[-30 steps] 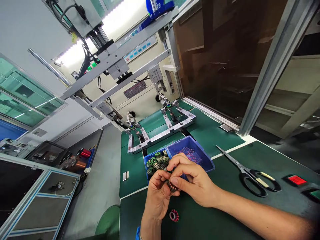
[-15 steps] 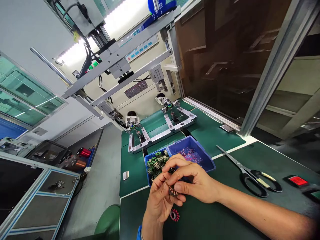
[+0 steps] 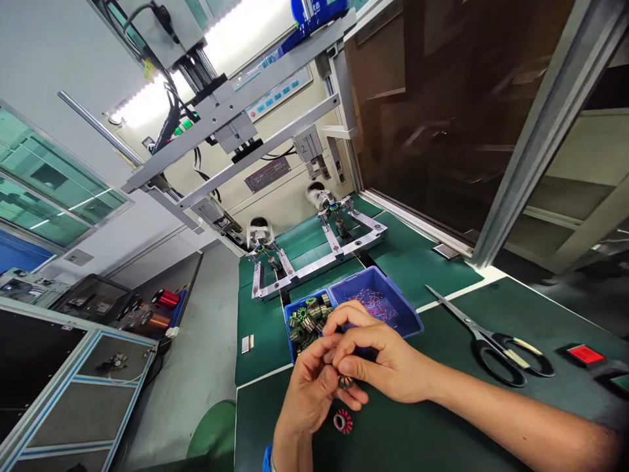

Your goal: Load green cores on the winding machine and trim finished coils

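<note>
pinching a small wound coil (image 3: pixel 344 381) between both hands — your left hand (image 3: pixel 310 393) and right hand (image 3: pixel 388 360) each in a tight grip — above the green surface (image 3: pixel 442 419), a red coil (image 3: pixel 343 421) just below.

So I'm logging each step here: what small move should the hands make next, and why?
Probably set the small wound core, pinched between left hand and right hand, down beside the red-wound core already on the green mat.

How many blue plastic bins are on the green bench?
2, side by side past the hands. The left blue bin holds small green wound parts; the right blue bin holds thin red bits. The hands hide both bins' near edges.
</note>
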